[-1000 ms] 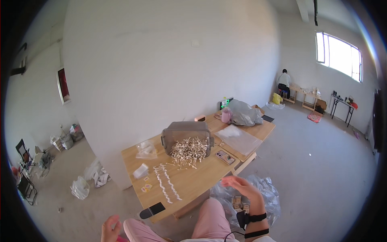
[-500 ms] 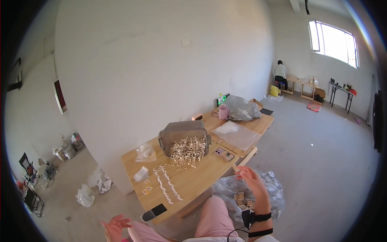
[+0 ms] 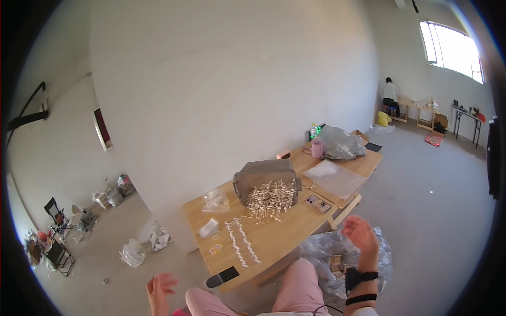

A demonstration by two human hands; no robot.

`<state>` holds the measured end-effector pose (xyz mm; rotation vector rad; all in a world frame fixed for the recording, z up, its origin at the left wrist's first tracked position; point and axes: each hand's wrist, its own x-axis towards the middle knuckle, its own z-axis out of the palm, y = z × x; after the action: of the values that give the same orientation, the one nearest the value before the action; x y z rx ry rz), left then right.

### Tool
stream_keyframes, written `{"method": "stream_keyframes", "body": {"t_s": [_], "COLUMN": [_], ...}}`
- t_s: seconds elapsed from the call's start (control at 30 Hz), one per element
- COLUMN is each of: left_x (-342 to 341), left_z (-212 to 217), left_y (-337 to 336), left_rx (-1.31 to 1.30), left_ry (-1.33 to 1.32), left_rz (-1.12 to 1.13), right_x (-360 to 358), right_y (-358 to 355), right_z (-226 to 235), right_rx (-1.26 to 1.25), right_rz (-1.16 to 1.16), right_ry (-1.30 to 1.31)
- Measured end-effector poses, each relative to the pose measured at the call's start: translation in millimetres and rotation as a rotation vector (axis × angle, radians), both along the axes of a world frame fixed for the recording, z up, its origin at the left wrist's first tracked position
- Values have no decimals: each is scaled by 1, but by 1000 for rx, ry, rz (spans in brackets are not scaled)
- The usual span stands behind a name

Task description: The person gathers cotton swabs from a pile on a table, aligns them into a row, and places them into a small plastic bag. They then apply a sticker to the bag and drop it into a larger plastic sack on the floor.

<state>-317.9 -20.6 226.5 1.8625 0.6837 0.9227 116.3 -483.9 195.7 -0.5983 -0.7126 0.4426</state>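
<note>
My left hand (image 3: 161, 287) is raised off the near left corner of the table, fingers apart and nothing in it. Above a clear plastic bag (image 3: 380, 269) at the right, my right hand (image 3: 360, 234) hangs with loosely bent fingers, somewhat blurred; I see nothing in it. Small tan boxes (image 3: 336, 261) lie in that bag. On the wooden table (image 3: 287, 243), a heap of cotton swabs (image 3: 270, 198) spills from a grey plastic bin (image 3: 265, 169) tipped on its side. Two wavy rows of white swab tips (image 3: 235, 242) run toward me.
Small clear bags (image 3: 208, 227) and yellow-white pieces (image 3: 215, 248) lie left of the rows. A black phone-like slab (image 3: 228, 275) is at the near edge, a patterned phone (image 3: 318, 204) farther right. Plastic sheeting (image 3: 337, 179) and a pink bottle (image 3: 317, 148) stand behind. Another person (image 3: 389, 96) sits far off.
The view has swung left, so the table sits farther right in the picture. My right hand has moved back from the table edge to over the bag; my left hand has lifted slightly.
</note>
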Motion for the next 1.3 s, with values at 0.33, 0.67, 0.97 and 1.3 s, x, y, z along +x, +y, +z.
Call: {"method": "stream_keyframes", "body": {"t_s": [0.33, 0.67, 0.97, 1.3], "left_x": [2, 18, 6, 84], "left_z": [22, 80, -96, -111], "left_y": [34, -30, 124, 67], "left_rx": [86, -271, -608, 46], "left_ry": [-140, -419, -113, 943], "left_rz": [168, -264, -398, 31], "right_x": [15, 1, 16, 56], "right_y": [1, 39, 51, 174], "right_z": [11, 8, -50, -135], "right_rx": [-410, -1013, -87, -930], "right_rz": [-256, -628, 524, 192], "right_ry": [55, -605, -176, -381]}}
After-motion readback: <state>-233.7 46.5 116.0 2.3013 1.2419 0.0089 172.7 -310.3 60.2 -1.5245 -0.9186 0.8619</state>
